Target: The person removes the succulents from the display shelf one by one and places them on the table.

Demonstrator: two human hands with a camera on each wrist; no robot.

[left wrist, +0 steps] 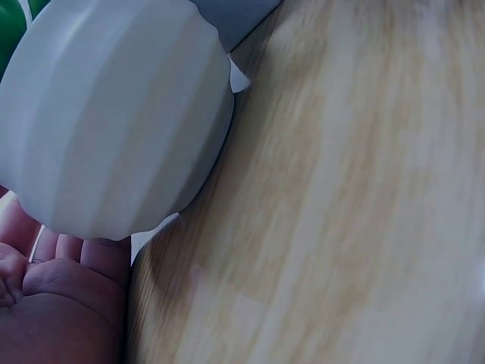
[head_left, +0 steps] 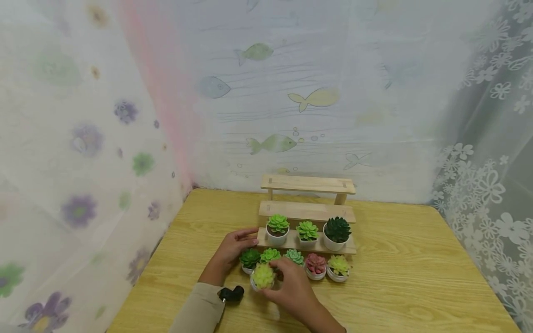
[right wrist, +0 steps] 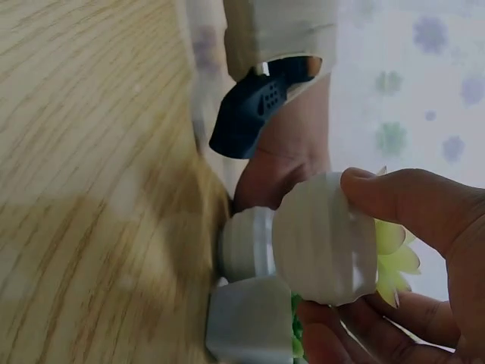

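Keep the yellow-green potted succulent [head_left: 263, 276], pinched in the right hand [head_left: 293, 287], level; loose-fingered left hand [head_left: 231, 249] can steady the wooden stand [head_left: 307, 211]

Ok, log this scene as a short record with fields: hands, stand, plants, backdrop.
right hand: holds a yellow-green plant by its white pot, above the table
left hand: at the left end of the lowest step; grip unclear
stand: wooden, three steps
lowest step, left to right: bright green plant, second bright green plant, deep green plant
table row, left to right: dark green plant, light green plant, blue-green plant, red plant, another yellow-green plant
backdrop: fish-printed sheet
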